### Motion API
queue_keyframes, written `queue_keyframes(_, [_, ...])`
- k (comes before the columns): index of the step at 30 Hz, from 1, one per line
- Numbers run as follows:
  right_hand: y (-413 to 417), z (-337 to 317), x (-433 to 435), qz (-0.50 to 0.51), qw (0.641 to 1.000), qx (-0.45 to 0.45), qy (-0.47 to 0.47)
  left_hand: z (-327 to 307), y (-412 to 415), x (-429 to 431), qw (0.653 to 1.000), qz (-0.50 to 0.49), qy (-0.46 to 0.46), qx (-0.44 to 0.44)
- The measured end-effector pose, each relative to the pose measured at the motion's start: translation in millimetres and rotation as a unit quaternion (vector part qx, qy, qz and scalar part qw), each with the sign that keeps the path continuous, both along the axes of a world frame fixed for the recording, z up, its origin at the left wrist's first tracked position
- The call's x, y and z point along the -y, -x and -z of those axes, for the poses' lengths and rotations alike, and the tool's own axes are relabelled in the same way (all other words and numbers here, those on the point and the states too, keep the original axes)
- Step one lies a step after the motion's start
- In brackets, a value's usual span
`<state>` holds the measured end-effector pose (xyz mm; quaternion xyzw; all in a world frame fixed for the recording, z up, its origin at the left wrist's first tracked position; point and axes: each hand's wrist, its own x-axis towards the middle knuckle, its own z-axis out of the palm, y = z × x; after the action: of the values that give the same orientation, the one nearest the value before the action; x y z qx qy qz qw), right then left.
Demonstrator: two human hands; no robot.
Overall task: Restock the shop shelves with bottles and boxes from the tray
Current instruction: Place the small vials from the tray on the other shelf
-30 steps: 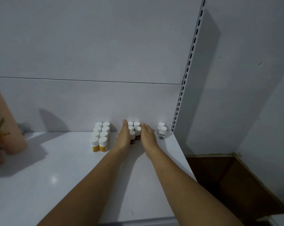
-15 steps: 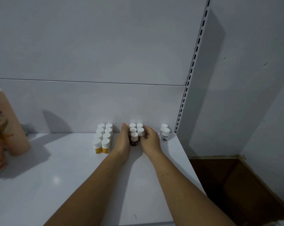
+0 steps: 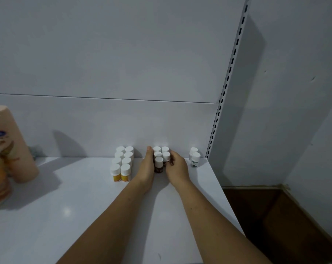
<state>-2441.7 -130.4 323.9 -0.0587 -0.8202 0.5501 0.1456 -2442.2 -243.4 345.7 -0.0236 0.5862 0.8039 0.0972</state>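
Three clusters of white-capped bottles stand at the shelf's (image 3: pixel 85 216) back wall. The left hand (image 3: pixel 146 171) lies flat beside the brown bottles (image 3: pixel 160 159); the right hand (image 3: pixel 177 171) curls against them, squaring up. No tray is visible, so what remains is unclear.

white shelf (image 3: pixel 70 216) | back middle: eight yellow-label bottles (image 3: pixel 122 162) in two rows | just right: five brown bottles (image 3: pixel 160 158), hands touching | right corner: two green-label bottles (image 3: pixel 194 158) | far left: tall peach bottles (image 3: pixel 10 143)
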Motion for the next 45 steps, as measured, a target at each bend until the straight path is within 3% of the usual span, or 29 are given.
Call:
queue_keyframes(6, [-3.9,-4.0,0.4,-0.005,1.000,-0.006,-0.003,0.1,-0.4,-0.9,1.000,0.000,-0.002,0.014])
queue_keyframes(15, [-25.5,-29.7,3.4,0.013,0.998,0.053,0.006,-25.8,-23.2,-4.6,0.999,-0.023,0.013,0.045])
queue_keyframes(18, [-51.9,-51.5,3.9,0.017,0.998,0.062,-0.006,-49.5,-45.2,0.7,0.990,-0.040,0.133,-0.015])
queue_keyframes(22, [-105.8,-81.4,4.8,-0.007,1.000,0.012,-0.018,-71.2,-83.5,25.6,0.908,0.021,0.369,-0.199])
queue_keyframes(25, [-161.2,-104.2,-4.1,-0.039,0.992,-0.015,-0.116,-83.9,-125.5,49.0,0.795,0.022,0.503,-0.339])
queue_keyframes(29, [-230.1,-114.0,-22.9,-0.033,0.933,-0.003,-0.359,-86.6,-170.2,78.2,0.705,0.042,0.605,-0.368])
queue_keyframes(31, [-264.3,-114.0,-27.0,-0.029,0.909,0.033,-0.415,-82.4,-191.9,86.6,0.661,0.055,0.641,-0.387])
queue_keyframes(33, [-302.3,-112.4,-27.1,-0.029,0.901,0.049,-0.430,-76.8,-219.2,93.4,0.637,0.066,0.653,-0.404])
queue_keyframes(39, [-412.3,-72.0,-29.3,-0.034,0.933,0.005,-0.358,-49.1,-323.6,89.6,0.658,0.097,0.630,-0.402])
queue_keyframes(45, [-505.2,-11.9,-50.2,-0.067,0.945,0.038,-0.319,-6.0,-424.3,62.9,0.673,0.102,0.633,-0.369])
